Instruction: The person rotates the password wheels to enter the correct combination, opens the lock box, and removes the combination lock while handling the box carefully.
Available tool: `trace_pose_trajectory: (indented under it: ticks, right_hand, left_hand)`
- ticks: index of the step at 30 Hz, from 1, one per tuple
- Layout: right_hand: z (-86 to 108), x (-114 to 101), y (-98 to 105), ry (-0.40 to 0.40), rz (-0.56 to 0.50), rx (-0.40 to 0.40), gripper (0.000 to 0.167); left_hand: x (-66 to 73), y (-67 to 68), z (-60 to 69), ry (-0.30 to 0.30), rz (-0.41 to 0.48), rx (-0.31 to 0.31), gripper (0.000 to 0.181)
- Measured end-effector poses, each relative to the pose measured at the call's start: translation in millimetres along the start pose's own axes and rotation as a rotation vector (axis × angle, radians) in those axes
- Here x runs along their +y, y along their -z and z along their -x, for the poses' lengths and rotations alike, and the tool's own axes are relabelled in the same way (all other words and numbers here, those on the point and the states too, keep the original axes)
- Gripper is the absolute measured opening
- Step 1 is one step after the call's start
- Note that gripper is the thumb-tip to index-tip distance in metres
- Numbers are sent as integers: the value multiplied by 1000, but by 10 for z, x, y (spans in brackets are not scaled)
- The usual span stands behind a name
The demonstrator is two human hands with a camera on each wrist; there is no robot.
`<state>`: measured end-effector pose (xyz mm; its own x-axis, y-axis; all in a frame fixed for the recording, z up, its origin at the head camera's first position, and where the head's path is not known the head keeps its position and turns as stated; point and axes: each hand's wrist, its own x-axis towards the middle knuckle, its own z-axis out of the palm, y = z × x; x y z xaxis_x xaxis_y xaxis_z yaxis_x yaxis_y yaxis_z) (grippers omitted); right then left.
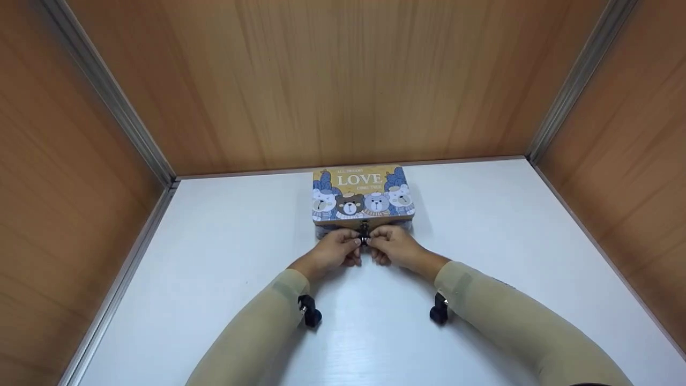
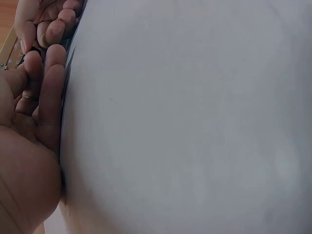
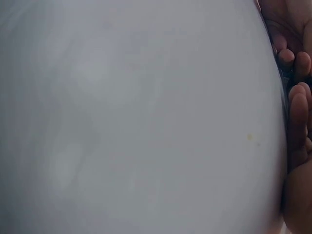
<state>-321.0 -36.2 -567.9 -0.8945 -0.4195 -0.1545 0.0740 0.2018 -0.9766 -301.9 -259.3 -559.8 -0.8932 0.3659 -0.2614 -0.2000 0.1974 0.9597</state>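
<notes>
A closed box [image 1: 364,194] with bears and the word LOVE on its lid stands near the back of the white table. At the middle of its front hangs a small dark lock-like piece [image 1: 364,234], below a metal clasp. The left hand [image 1: 333,250] pinches this piece from the left between thumb and forefinger. From the other side the right hand [image 1: 395,247] pinches it too, fingertips close to those of the left. In the left wrist view the left hand [image 2: 31,131] shows curled fingers; the right hand [image 3: 300,146] is at the edge of the right wrist view.
The white table [image 1: 236,225] is bounded by a wooden back panel [image 1: 343,86] just behind the box, with wooden side panels [image 1: 69,177] and grey metal strips at the corners. Dark wrist devices [image 1: 311,312] sit on both sleeves.
</notes>
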Motion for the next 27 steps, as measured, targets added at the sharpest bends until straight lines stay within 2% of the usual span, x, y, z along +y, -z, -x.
trace_pose_trajectory:
  ticks: [15,23,27]
  right_hand:
    - [3,-7,13,8,40,-16,20]
    - [1,-10,15,-32,-63,0,23]
    - [3,-18,15,-40,-82,-6,22]
  left_hand:
    - [18,-5,6,6,-18,7,20]
    - [1,-4,-1,-2,-16,8,19]
    - [-14,-4,-9,-8,1,6,19]
